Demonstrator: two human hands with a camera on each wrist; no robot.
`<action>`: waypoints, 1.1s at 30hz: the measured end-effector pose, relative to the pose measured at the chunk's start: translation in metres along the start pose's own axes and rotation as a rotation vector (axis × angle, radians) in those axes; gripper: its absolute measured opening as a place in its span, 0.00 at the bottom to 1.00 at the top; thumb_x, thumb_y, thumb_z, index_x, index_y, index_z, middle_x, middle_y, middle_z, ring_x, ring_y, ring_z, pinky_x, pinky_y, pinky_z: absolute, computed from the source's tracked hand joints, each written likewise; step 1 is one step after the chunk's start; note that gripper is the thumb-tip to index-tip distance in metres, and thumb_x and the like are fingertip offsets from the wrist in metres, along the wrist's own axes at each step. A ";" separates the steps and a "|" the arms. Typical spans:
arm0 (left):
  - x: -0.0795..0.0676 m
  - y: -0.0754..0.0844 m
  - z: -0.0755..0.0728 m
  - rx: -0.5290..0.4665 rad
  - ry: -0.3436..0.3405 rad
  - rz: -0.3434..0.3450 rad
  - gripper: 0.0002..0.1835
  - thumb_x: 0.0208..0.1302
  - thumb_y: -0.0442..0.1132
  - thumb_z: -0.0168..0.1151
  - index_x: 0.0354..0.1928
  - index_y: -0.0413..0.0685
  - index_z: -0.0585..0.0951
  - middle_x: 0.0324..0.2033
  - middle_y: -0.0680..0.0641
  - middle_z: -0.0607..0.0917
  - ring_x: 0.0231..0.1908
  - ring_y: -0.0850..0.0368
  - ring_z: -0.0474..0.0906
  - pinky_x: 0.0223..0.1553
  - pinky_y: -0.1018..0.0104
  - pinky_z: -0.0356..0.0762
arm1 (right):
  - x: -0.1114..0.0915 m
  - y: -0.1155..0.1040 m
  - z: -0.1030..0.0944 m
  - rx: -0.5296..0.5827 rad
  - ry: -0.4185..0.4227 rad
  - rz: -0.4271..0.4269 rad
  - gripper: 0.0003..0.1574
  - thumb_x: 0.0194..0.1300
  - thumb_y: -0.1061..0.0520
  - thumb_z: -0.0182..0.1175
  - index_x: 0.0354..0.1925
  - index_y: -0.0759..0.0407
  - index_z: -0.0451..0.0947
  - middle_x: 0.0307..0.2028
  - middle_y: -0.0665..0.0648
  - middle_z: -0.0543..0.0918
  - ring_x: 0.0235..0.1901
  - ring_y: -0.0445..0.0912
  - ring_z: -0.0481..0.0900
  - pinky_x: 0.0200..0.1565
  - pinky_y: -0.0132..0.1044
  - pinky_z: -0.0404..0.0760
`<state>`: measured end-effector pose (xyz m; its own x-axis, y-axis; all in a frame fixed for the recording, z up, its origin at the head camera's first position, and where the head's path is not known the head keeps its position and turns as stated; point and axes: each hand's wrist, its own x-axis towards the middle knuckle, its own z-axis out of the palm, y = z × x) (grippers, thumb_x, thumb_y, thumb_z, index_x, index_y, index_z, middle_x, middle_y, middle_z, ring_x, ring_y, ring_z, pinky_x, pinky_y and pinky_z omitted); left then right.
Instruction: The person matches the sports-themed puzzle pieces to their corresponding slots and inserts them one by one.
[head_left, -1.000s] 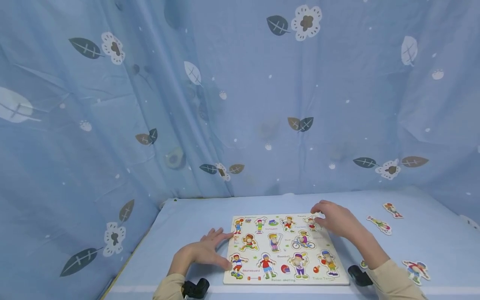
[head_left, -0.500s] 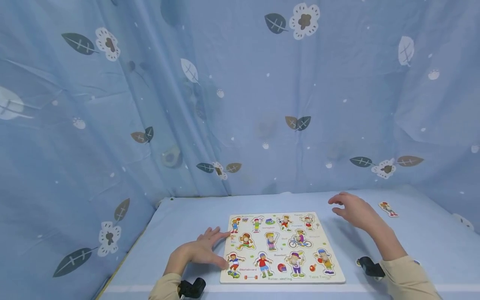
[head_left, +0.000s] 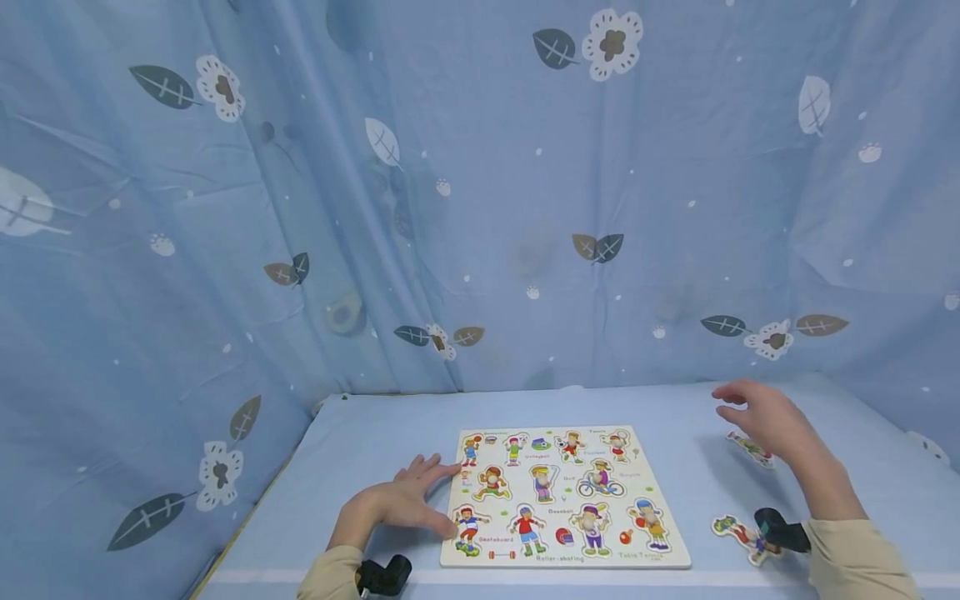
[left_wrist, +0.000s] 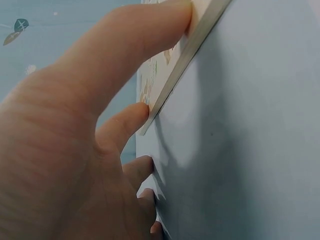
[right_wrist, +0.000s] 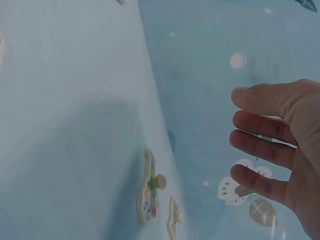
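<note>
A wooden puzzle board (head_left: pixel 670 557) with several sports figures lies flat on the table. My left hand (head_left: pixel 405 505) is at its left side, fingers spread, thumb and index fingertips touching the edge; the left wrist view shows the board's edge (left_wrist: pixel 182 62) under them. My right hand (head_left: pixel 771 423) hovers to the right of the board, fingers loosely bent and holding nothing. Below it lies a puzzle piece (head_left: pixel 752 450), partly covered by the hand. The right wrist view shows this knobbed piece (right_wrist: pixel 148 195) and another piece (right_wrist: pixel 172 217) beyond it.
More loose pieces (head_left: pixel 738 533) lie near my right forearm, partly behind the black wrist camera (head_left: pixel 780 529). A light blue cloth (head_left: pixel 405 408) covers the table, and a patterned blue curtain (head_left: pixel 495 208) hangs behind it.
My right hand has left the tennis figure at the board's top right and moved right, over the loose pieces. The left hand has stayed at the board's left edge.
</note>
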<state>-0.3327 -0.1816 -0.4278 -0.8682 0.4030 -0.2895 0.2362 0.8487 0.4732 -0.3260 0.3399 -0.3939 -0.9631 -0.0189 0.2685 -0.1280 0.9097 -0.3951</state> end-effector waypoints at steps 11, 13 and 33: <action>-0.002 0.002 0.001 0.021 0.010 -0.004 0.51 0.44 0.60 0.75 0.73 0.62 0.65 0.76 0.41 0.55 0.76 0.36 0.40 0.73 0.34 0.42 | -0.003 0.031 0.005 0.005 -0.029 0.031 0.20 0.63 0.64 0.63 0.52 0.74 0.78 0.47 0.76 0.80 0.49 0.71 0.76 0.47 0.66 0.77; -0.002 0.003 0.000 0.018 0.006 -0.004 0.51 0.44 0.60 0.75 0.73 0.63 0.65 0.76 0.41 0.55 0.76 0.36 0.40 0.73 0.34 0.42 | -0.004 0.034 0.005 0.006 -0.042 0.040 0.20 0.63 0.64 0.63 0.52 0.74 0.78 0.47 0.76 0.80 0.49 0.71 0.76 0.47 0.65 0.77; -0.001 0.002 0.001 0.023 0.020 -0.022 0.52 0.42 0.61 0.75 0.73 0.63 0.66 0.76 0.41 0.55 0.76 0.36 0.40 0.74 0.35 0.42 | -0.006 0.049 0.014 -0.026 -0.158 0.211 0.19 0.61 0.59 0.64 0.44 0.76 0.80 0.38 0.71 0.83 0.34 0.57 0.79 0.39 0.56 0.80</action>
<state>-0.3306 -0.1802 -0.4273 -0.8820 0.3770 -0.2827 0.2264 0.8652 0.4474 -0.3296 0.3788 -0.4272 -0.9931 0.1096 0.0416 0.0836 0.9108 -0.4043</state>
